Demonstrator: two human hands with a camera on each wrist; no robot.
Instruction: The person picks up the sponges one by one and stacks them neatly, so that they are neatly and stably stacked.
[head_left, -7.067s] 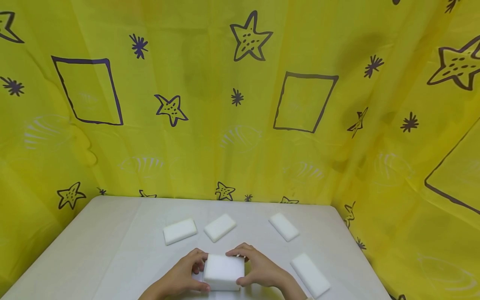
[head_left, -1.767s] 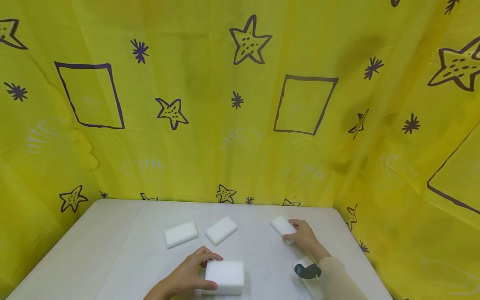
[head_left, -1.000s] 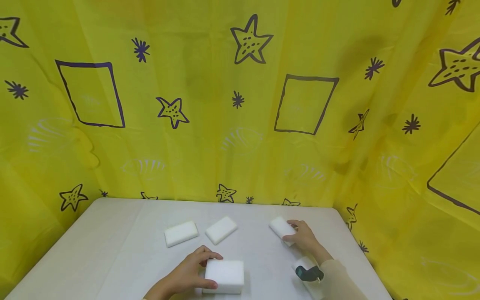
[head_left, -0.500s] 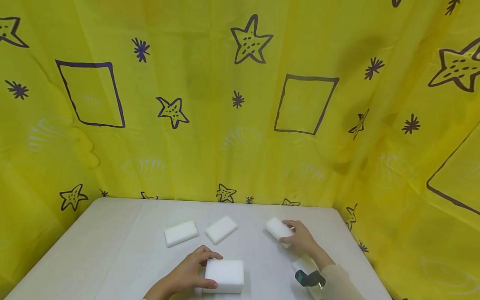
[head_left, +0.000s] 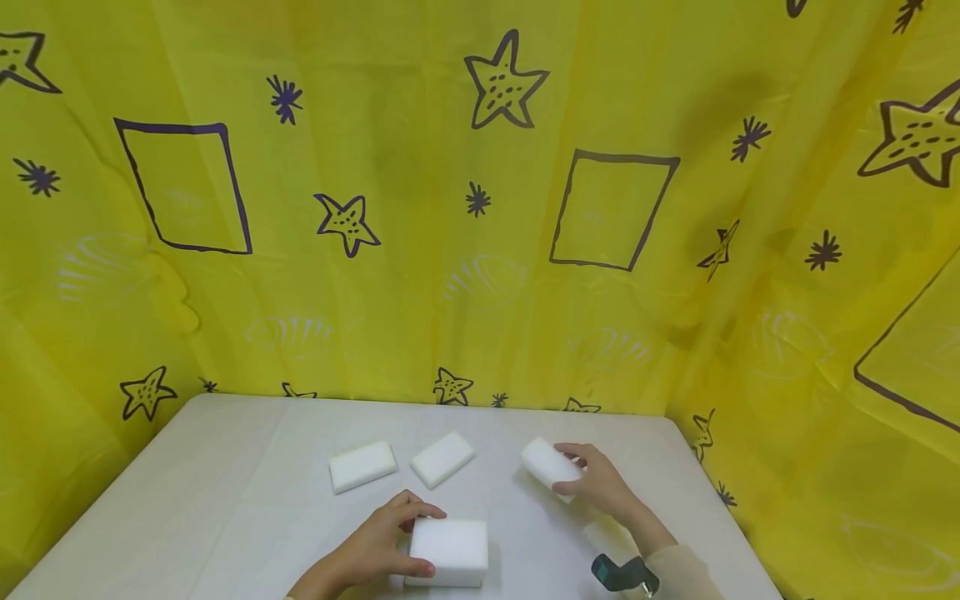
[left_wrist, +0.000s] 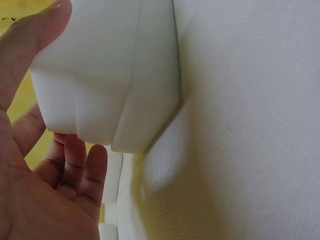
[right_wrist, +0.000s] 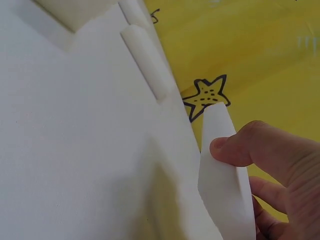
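My right hand (head_left: 600,483) pinches a white sponge block (head_left: 550,463) between thumb and fingers. In the head view its shadow falls on the table to its lower left, and the right wrist view shows the block (right_wrist: 222,175) tilted above the surface. Near the table's front, my left hand (head_left: 382,542) holds a stack of white sponge blocks (head_left: 450,550), thumb on the near side and fingers at the far side. The left wrist view shows three layers in the stack (left_wrist: 105,75), its lowest layer on the table.
Two more white sponges lie flat farther back, a left sponge (head_left: 363,467) and a middle sponge (head_left: 442,459). Another sponge (head_left: 607,537) is mostly hidden under the right forearm with its dark wrist strap (head_left: 622,575). A yellow curtain (head_left: 420,292) closes off the white table's (head_left: 247,500) back and sides.
My right hand went from the stack to the back-right sponge, took hold of it, and has lifted it and shifted it left. My left hand stays on the stack.
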